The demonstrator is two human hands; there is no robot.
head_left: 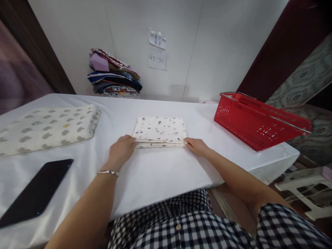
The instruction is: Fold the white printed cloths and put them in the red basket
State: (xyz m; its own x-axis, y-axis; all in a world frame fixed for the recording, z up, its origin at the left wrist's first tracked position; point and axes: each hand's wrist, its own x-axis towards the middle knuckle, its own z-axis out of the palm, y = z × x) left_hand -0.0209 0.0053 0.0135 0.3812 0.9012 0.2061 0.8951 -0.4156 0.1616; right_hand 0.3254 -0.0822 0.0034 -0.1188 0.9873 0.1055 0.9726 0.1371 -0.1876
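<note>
A white cloth [160, 129] with small scattered prints lies folded into a flat rectangle in the middle of the table. My left hand [122, 148] pinches its near left corner, the fingers closed on the layered edge. At the near right corner my right hand [197, 146] grips the same cloth between thumb and fingers. Several fold layers show along the near edge, between the two hands. The undersides of both grips are hidden.
A white-covered table [160, 173] spans the view. To the left lie a folded cloth with grey mouse-head prints [49, 128] and a black phone [36, 192]. A red basket [256, 119] stands at the right. Folded fabrics [115, 76] are stacked against the back wall.
</note>
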